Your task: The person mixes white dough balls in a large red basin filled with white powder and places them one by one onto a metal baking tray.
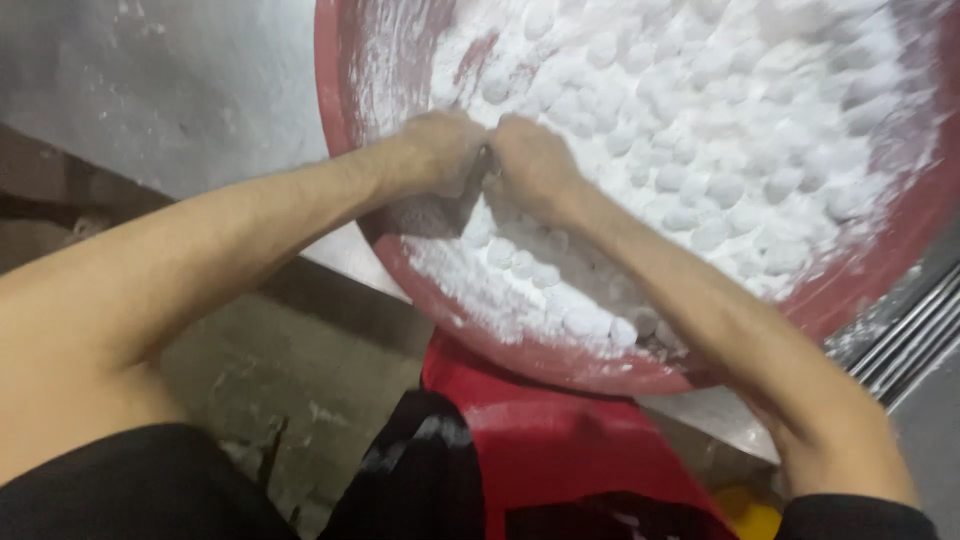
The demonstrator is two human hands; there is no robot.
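A big red basin point(345, 110) is filled with white flour and several small flour-coated dough balls point(720, 150). Both my hands reach into its near left part. My left hand point(440, 150) and my right hand point(530, 160) are dusted white and pressed together, fingers closed around something small between them; the piece itself is hidden by the fingers. Bare forearms run back toward me, with black sleeves at the bottom corners.
The basin rests on a pale flour-dusted surface point(150, 90). Below it stands a red stool or bin point(560, 450) with dark cloth point(410, 470) beside it. A metal grooved rail point(915, 340) runs at the right. Something yellow point(750, 515) sits low on the right.
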